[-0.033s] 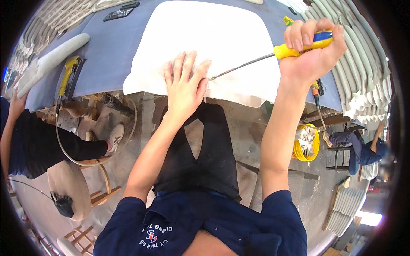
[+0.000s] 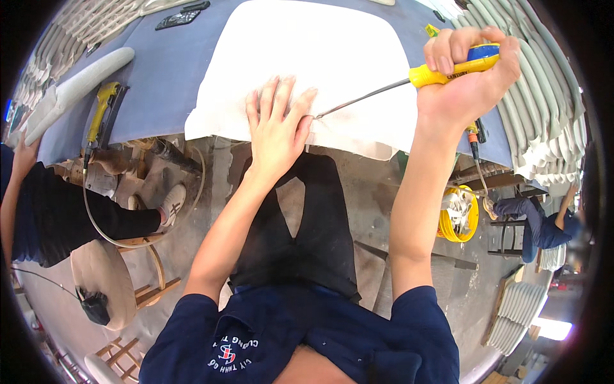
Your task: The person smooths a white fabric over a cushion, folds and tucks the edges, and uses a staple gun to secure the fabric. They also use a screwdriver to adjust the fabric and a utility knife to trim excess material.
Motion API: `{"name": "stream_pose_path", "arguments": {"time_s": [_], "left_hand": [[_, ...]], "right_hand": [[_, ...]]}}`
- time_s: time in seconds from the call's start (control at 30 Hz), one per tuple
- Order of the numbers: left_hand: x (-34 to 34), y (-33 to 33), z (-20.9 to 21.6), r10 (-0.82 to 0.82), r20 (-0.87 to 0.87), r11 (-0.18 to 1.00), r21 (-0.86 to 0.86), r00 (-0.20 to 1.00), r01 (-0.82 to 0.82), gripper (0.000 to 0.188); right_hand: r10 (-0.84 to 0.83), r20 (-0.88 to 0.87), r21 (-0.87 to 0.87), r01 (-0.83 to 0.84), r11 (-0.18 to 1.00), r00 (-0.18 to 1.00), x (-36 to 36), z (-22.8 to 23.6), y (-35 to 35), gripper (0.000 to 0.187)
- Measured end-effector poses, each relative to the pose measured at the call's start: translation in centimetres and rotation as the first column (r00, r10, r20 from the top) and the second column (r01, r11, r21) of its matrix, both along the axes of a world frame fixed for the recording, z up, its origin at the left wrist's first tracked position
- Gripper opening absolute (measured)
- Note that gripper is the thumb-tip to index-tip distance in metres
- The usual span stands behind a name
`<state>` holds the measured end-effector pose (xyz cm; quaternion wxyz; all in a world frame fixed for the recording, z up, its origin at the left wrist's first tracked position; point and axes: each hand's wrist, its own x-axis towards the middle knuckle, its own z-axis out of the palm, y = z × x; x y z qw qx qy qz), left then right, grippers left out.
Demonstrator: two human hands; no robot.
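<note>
A pale, fabric-covered seat panel (image 2: 307,51) with rounded far corners lies in front of me, its raw cloth edge toward my body. My left hand (image 2: 276,131) rests flat on the cloth near that edge, fingers spread. Raised to the right, my right hand (image 2: 470,80) is wrapped round the yellow and blue handle of a screwdriver (image 2: 425,77). Its long thin shaft slants down to the left, and the tip meets the cloth right beside my left thumb. Whether the tip catches anything there is too small to tell.
The blue-grey table (image 2: 160,77) carries a yellow air stapler (image 2: 102,115) with a hose at the left. Stacked pale padded panels (image 2: 543,89) stand at the right. A yellow basket (image 2: 473,221) sits on the floor. A co-worker's hand (image 2: 25,150) holds a padded piece (image 2: 89,83) at left.
The right hand and screwdriver handle have shifted very slightly, the handle turning a little in the grip. The left hand keeps its place.
</note>
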<state>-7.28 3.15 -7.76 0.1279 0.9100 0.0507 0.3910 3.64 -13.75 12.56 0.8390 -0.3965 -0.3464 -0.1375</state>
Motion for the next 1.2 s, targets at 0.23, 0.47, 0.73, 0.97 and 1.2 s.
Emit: {"name": "stream_pose_path", "arguments": {"time_s": [0.23,0.47,0.73,0.97,1.2], "left_hand": [[-0.1,0.0,-0.5,-0.006,0.017,1.000,-0.026,1.000,0.007,0.051],[0.2,-0.2,-0.4,-0.023,0.015,0.999,-0.046,1.000,0.024,0.054],[0.2,0.2,-0.6,-0.018,0.010,0.999,-0.028,1.000,0.019,0.052],[0.4,0.0,-0.9,-0.026,0.030,0.999,-0.037,0.999,0.027,0.049],[0.1,0.4,-1.4,-0.003,0.041,1.000,-0.018,0.999,0.003,0.053]], "right_hand": [[-0.186,0.073,-0.049,0.190,0.981,0.980,0.3,-0.1,0.0,0.039],[-0.106,0.154,-0.079,0.119,0.990,0.982,1.3,-1.9,-0.5,0.052],[0.396,0.020,0.046,-0.396,0.917,0.918,0.8,-1.4,-1.4,0.056],[0.607,0.161,-0.073,-0.604,0.794,0.778,3.2,-1.6,-1.4,0.061],[0.300,-0.029,-0.071,-0.301,0.951,0.954,-2.5,-1.8,-2.4,0.045]]}}
